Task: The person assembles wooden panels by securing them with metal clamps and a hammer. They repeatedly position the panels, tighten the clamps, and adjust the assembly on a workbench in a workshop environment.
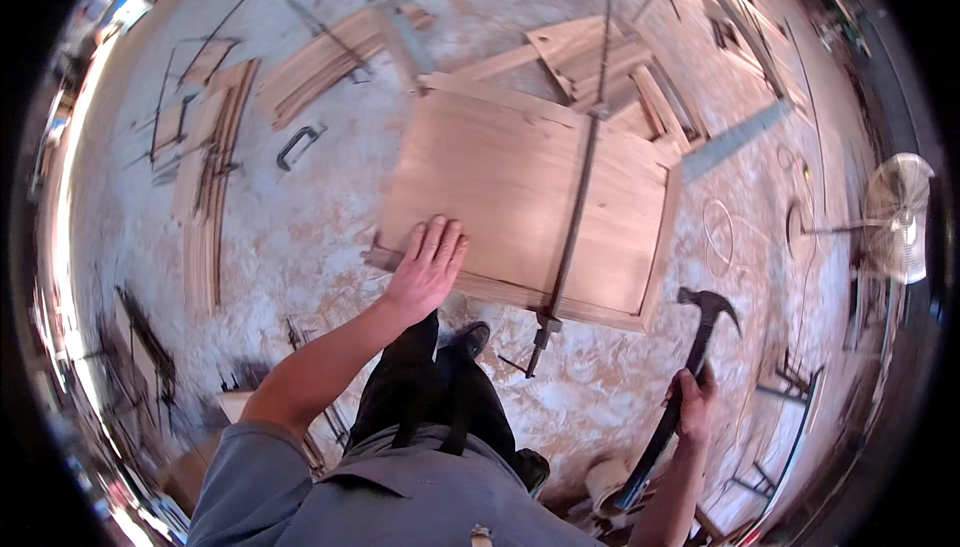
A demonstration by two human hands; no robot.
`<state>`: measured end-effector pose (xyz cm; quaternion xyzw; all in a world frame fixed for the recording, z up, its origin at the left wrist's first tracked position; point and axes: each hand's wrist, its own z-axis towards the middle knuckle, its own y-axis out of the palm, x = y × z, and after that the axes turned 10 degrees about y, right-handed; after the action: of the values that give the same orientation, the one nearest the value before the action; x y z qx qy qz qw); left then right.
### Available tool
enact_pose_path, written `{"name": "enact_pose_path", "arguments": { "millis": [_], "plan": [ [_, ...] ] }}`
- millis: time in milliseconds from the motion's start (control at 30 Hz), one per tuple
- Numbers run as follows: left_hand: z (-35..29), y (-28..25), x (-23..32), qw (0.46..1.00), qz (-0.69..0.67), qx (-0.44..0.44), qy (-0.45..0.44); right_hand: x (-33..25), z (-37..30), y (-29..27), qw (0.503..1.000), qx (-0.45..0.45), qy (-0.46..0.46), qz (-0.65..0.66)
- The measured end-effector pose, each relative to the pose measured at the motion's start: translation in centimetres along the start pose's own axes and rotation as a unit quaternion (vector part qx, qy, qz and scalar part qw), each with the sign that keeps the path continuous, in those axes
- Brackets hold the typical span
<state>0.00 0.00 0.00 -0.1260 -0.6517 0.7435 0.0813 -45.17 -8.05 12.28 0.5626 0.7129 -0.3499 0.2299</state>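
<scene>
A framed wooden panel [480, 187] lies in front of me, with a raised border strip along its edges. Across it, from far edge to near edge, runs a long metal bar clamp [578, 212], its screw end and handle sticking out toward me. My left hand [428, 272] rests flat on the panel's near left corner, fingers stretched out. To the right of the panel, my right hand [692, 402] is wrapped round the handle of a claw hammer [707, 327]. The hammer's head points away from me and is apart from the panel.
Stacked boards [320, 67] and long strips [208, 187] lie to the left, near a black C-clamp [299, 147]. More wooden pieces [610, 62] lie beyond the panel. At the right stands a fan [897, 219], with a coiled cable [720, 232] on the dusty floor. A bucket [604, 482] is near my right forearm.
</scene>
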Motion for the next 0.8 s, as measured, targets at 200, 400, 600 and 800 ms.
{"name": "enact_pose_path", "arguments": {
  "millis": [200,400,600,800],
  "plan": [
    [-5.4,-1.9,0.0,0.994,-0.061,-0.031,-0.081,-3.1,-2.8,9.9,0.996,-0.082,0.023,0.018],
    [-20.7,-3.2,1.9,0.947,-0.184,-0.076,-0.250,-6.0,-1.6,15.0,0.995,-0.026,-0.025,-0.097],
    [-48.3,3.4,7.7,0.705,-0.318,-0.323,-0.545,-14.7,0.2,12.3,0.987,0.020,-0.154,-0.031],
    [-63.8,3.7,10.9,0.365,-0.563,-0.238,-0.703,-6.7,4.4,8.4,0.998,0.067,-0.012,-0.015]
  ]
}}
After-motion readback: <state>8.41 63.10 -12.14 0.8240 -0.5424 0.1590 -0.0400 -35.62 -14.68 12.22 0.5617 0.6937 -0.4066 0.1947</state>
